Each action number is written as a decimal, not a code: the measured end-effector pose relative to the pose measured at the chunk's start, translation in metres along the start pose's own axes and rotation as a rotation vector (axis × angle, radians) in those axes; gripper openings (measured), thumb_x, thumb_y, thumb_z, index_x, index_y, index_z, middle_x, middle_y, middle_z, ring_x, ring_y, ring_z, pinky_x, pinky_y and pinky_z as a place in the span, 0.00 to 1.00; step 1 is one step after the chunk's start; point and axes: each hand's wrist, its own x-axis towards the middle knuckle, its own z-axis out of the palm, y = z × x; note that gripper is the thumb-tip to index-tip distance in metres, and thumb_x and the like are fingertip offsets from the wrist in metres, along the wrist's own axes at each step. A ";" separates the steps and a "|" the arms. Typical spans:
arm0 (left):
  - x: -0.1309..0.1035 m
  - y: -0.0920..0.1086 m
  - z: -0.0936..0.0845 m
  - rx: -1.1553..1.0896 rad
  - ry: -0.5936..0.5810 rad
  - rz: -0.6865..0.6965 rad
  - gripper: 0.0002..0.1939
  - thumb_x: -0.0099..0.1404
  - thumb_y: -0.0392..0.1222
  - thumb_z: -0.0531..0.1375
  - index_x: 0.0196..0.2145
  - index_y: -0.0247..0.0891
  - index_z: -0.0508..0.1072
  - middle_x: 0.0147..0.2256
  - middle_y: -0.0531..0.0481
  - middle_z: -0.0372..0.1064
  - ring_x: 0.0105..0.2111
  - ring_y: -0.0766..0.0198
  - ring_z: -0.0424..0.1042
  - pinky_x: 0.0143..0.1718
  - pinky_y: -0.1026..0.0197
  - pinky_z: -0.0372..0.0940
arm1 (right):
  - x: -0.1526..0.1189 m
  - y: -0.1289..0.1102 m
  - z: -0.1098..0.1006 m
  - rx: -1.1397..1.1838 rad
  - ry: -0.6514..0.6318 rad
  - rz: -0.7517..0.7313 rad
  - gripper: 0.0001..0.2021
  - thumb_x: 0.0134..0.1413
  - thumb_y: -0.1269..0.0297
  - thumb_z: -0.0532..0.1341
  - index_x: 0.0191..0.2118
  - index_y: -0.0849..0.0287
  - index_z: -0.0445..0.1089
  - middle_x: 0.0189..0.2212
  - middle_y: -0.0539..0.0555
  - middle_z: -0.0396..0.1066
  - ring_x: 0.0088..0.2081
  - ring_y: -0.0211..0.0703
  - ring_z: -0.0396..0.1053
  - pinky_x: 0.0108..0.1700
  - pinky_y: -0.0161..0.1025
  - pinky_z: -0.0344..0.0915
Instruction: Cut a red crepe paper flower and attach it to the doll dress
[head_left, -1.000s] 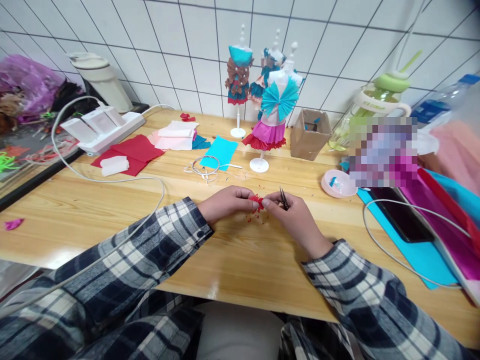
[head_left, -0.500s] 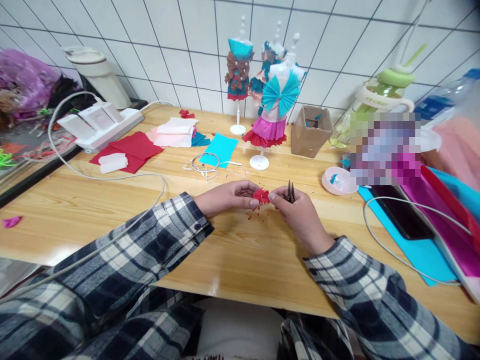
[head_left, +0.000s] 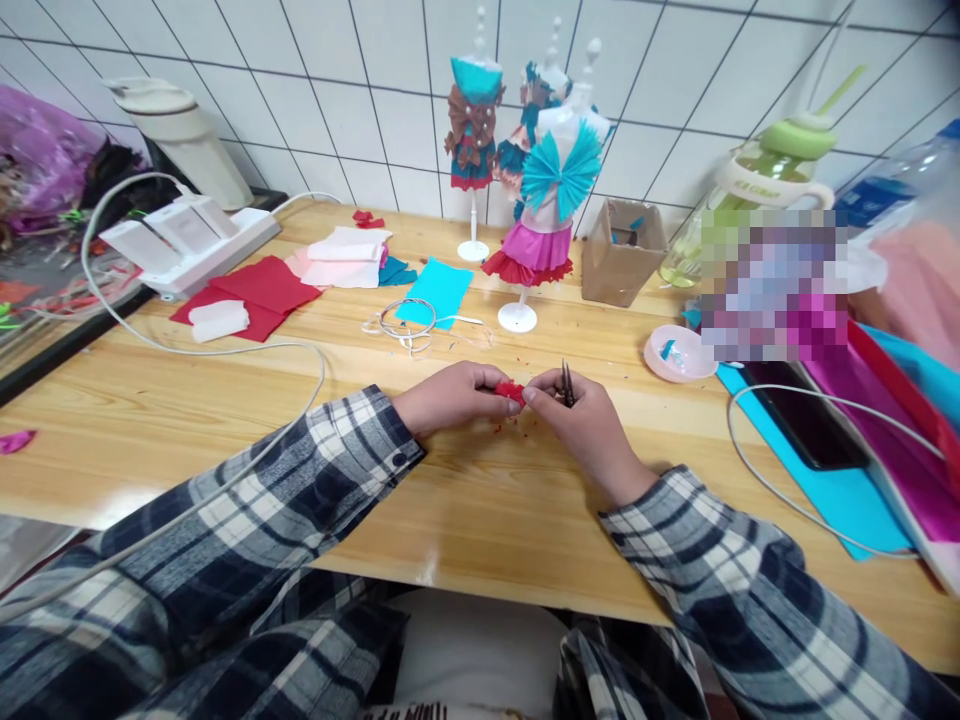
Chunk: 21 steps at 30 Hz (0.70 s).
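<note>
Between the fingers of my left hand (head_left: pixel 461 396) is a small fringed piece of red crepe paper (head_left: pixel 511 390), pinched at its edge. My right hand (head_left: pixel 581 415) meets it from the other side, thumb and fingertips touching the paper. Small dark scissors (head_left: pixel 567 384) are also tucked in my right hand, points upward. Tiny red scraps lie on the table below the paper. Behind my hands stands a small white mannequin (head_left: pixel 581 125) with a blue pleated bow and a pink and red skirt. Beside it are more dressed mannequins (head_left: pixel 474 130).
Red paper sheets (head_left: pixel 274 290), a blue sheet (head_left: pixel 442 290) and coiled wire (head_left: pixel 407 318) lie beyond my hands. A cardboard box (head_left: pixel 622 255) and pink bowl (head_left: pixel 679 355) stand right of the mannequins. A white cable (head_left: pixel 321 375) crosses my left sleeve. A phone (head_left: pixel 814 420) lies at right.
My right hand has moved slightly left, closer to my left hand. The red paper now shows less between the fingers, and the scissors have shifted left with the hand.
</note>
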 end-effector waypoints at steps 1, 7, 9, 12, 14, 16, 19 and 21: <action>0.000 0.001 -0.001 0.045 -0.027 0.019 0.11 0.55 0.45 0.63 0.31 0.33 0.74 0.29 0.50 0.70 0.32 0.63 0.68 0.38 0.61 0.62 | 0.000 0.000 -0.001 -0.008 -0.008 -0.004 0.09 0.47 0.60 0.62 0.29 0.62 0.70 0.22 0.48 0.65 0.24 0.34 0.59 0.28 0.34 0.56; -0.001 0.005 -0.006 0.086 -0.138 0.075 0.09 0.55 0.42 0.63 0.32 0.34 0.74 0.31 0.51 0.69 0.34 0.63 0.68 0.40 0.61 0.62 | 0.002 -0.002 -0.005 -0.071 0.014 -0.023 0.07 0.47 0.62 0.61 0.28 0.61 0.68 0.20 0.46 0.64 0.24 0.34 0.58 0.28 0.34 0.55; -0.001 0.005 -0.005 0.004 -0.144 0.073 0.10 0.55 0.42 0.63 0.34 0.34 0.73 0.31 0.50 0.70 0.34 0.63 0.68 0.40 0.60 0.63 | 0.003 -0.001 -0.005 -0.067 0.038 -0.017 0.07 0.47 0.62 0.61 0.28 0.60 0.69 0.20 0.47 0.64 0.23 0.34 0.59 0.28 0.34 0.56; -0.001 0.004 -0.003 -0.059 -0.083 0.043 0.12 0.56 0.45 0.63 0.35 0.34 0.73 0.33 0.49 0.72 0.33 0.63 0.69 0.40 0.60 0.63 | 0.004 -0.001 -0.004 -0.064 0.057 -0.005 0.08 0.47 0.61 0.62 0.28 0.60 0.69 0.20 0.47 0.65 0.23 0.34 0.60 0.27 0.33 0.56; -0.001 0.003 -0.002 -0.067 -0.024 0.004 0.13 0.55 0.45 0.64 0.34 0.33 0.74 0.33 0.48 0.72 0.33 0.64 0.69 0.39 0.60 0.62 | 0.003 -0.001 -0.004 -0.067 0.058 0.002 0.08 0.47 0.60 0.62 0.28 0.61 0.70 0.21 0.48 0.67 0.24 0.35 0.61 0.28 0.34 0.57; -0.001 0.001 -0.001 -0.093 0.008 -0.020 0.13 0.54 0.45 0.65 0.33 0.33 0.74 0.32 0.49 0.72 0.32 0.64 0.69 0.39 0.61 0.62 | 0.003 -0.001 -0.004 -0.051 0.036 0.000 0.09 0.47 0.59 0.62 0.30 0.61 0.72 0.23 0.49 0.69 0.25 0.35 0.63 0.29 0.34 0.59; 0.000 -0.001 0.000 -0.170 0.001 -0.022 0.12 0.55 0.45 0.64 0.33 0.33 0.75 0.32 0.50 0.72 0.33 0.65 0.69 0.40 0.61 0.62 | 0.002 0.000 -0.004 -0.014 -0.024 0.007 0.12 0.46 0.56 0.63 0.32 0.61 0.73 0.26 0.51 0.73 0.28 0.37 0.66 0.32 0.35 0.61; 0.000 -0.002 0.000 -0.187 0.006 -0.017 0.11 0.55 0.44 0.65 0.33 0.33 0.74 0.33 0.50 0.73 0.34 0.65 0.69 0.40 0.61 0.62 | 0.002 0.000 -0.004 -0.020 -0.043 0.026 0.13 0.45 0.56 0.64 0.32 0.62 0.73 0.26 0.52 0.73 0.27 0.37 0.66 0.31 0.35 0.60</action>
